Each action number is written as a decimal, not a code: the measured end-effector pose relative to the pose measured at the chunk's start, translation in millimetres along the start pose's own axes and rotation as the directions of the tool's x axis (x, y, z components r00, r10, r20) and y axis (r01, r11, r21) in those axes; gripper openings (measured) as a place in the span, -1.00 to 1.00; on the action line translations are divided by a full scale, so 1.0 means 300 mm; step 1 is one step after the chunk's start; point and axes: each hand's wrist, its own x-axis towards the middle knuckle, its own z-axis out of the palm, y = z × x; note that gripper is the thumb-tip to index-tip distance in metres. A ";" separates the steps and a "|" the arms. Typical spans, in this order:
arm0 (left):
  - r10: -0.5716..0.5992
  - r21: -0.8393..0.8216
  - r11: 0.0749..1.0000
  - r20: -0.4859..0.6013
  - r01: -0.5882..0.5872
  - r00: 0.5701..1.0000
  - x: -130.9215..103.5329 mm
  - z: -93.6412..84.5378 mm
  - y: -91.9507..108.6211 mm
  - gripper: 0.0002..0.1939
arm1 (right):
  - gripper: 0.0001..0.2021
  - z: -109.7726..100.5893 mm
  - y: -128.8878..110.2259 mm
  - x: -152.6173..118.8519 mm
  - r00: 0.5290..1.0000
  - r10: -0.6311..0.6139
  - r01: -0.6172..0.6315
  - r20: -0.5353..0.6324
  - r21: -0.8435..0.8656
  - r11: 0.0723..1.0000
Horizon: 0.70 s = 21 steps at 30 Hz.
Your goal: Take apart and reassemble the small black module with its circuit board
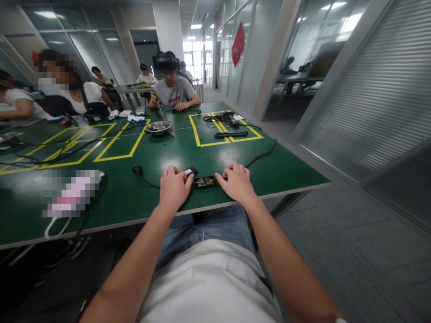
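An opened black power adapter [206, 182] lies on the green table near its front edge, circuit parts and orange rings showing inside. My left hand [175, 188] is closed at its left end, the thumb pointing at the casing. At the right end, my right hand [236, 181] has its thumb against the casing and its other fingers curled. Just behind the adapter, beside my left fingertips, is a black casing cover [191, 171] with a white label. A black plug [137, 170] on a cord leads to my left hand. Another black cable [262, 154] runs behind my right hand.
A metal bowl [159, 128] with small parts stands farther back. Coiled cables [220, 117] and a black bar-shaped piece [231, 134] lie within yellow tape. A blurred pink-white object [74, 193] is at left. Across the table sits a co-worker [173, 89] holding a thin tool.
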 end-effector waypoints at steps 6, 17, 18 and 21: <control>0.014 -0.087 0.996 0.036 -0.011 0.999 0.020 0.030 -0.031 -0.72 | -0.62 0.000 0.001 0.002 1.000 0.010 -0.010 0.030 0.009 1.000; 0.459 -0.323 0.843 0.016 -0.430 0.888 -0.013 -0.003 0.004 -0.63 | -0.62 0.004 -0.002 -0.005 0.998 -0.043 0.044 0.037 -0.025 0.999; 0.491 -0.330 0.829 0.046 -0.451 0.870 -0.014 -0.003 0.007 -0.64 | -0.61 0.005 -0.001 -0.004 0.998 -0.044 0.045 0.037 -0.025 0.999; 0.516 -0.322 0.826 0.098 -0.464 0.851 -0.007 0.001 0.007 -0.64 | -0.62 0.007 0.001 -0.003 0.998 -0.045 0.046 0.041 -0.026 0.999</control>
